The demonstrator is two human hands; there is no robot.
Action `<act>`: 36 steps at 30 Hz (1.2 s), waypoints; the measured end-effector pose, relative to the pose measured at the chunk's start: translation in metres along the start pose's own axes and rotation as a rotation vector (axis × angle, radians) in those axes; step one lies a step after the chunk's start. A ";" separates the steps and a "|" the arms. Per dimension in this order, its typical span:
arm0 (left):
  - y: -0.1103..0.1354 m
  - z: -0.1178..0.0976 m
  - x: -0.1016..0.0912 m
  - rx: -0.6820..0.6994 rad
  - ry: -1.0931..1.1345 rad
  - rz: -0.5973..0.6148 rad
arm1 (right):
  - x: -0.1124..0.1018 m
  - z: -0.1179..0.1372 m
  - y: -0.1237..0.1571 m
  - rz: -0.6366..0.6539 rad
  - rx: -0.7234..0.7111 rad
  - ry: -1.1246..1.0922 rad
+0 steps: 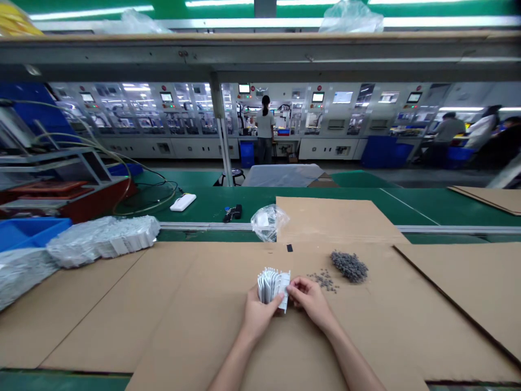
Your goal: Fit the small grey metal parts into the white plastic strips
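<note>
A stack of thin white plastic parts (268, 285) is gripped in my left hand (259, 312), its thumb pressed across the near face. My right hand (310, 300) is at the stack's right side, with thumb and forefinger pinched together at the edge of the outermost part. Whatever sits between those fingertips is too small to make out. Just beyond my right hand lie loose small grey pieces (324, 279), scattered on the cardboard (211, 304). A denser heap of the same grey pieces (349, 266) sits farther right.
Bundles of wrapped white parts (106, 239) lie at the left beside a blue bin (35, 232). A clear plastic bag (268, 221), black clips (233, 213) and a white box (183, 202) rest farther back. A metal press-like fixture (61, 179) stands left. A shelf beam (260, 54) crosses overhead.
</note>
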State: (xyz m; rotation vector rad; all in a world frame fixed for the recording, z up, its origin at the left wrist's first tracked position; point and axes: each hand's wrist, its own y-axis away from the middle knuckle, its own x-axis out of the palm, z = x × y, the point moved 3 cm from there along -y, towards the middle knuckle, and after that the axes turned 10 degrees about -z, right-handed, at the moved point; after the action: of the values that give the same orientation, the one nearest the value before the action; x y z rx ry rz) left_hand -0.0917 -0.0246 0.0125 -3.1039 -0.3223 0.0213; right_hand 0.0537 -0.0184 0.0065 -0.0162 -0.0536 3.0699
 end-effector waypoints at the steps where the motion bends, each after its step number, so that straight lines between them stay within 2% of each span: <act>1: -0.001 0.002 0.000 -0.007 0.005 0.003 | 0.000 0.001 0.000 -0.012 -0.003 0.001; 5: -0.002 0.008 0.000 -0.031 0.022 -0.015 | 0.002 0.002 0.000 0.005 0.023 -0.044; 10: -0.003 0.003 -0.001 -0.063 0.027 -0.067 | 0.008 0.002 0.003 0.149 0.066 -0.070; 13: -0.003 -0.001 -0.002 -0.050 0.011 -0.100 | 0.007 0.001 0.004 0.120 0.065 -0.054; 20: -0.002 0.000 -0.001 0.003 0.021 -0.076 | 0.008 0.000 0.004 0.095 0.099 -0.071; 25: -0.002 0.000 -0.002 0.010 0.011 -0.079 | 0.007 0.000 0.003 0.010 0.087 -0.034; 28: -0.002 0.002 0.000 -0.037 0.016 -0.033 | 0.003 -0.001 0.002 -0.007 0.097 -0.071; 33: -0.003 0.006 0.001 -0.124 0.051 0.007 | 0.002 -0.005 0.003 0.097 0.216 -0.172; 36: -0.003 0.006 0.001 -0.142 0.075 0.017 | 0.002 -0.005 0.002 0.065 0.193 -0.178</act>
State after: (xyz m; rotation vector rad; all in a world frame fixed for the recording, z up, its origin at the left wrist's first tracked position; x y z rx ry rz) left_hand -0.0910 -0.0213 0.0068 -3.2370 -0.3081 -0.1235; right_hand 0.0520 -0.0202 0.0010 0.2703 0.2382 3.1174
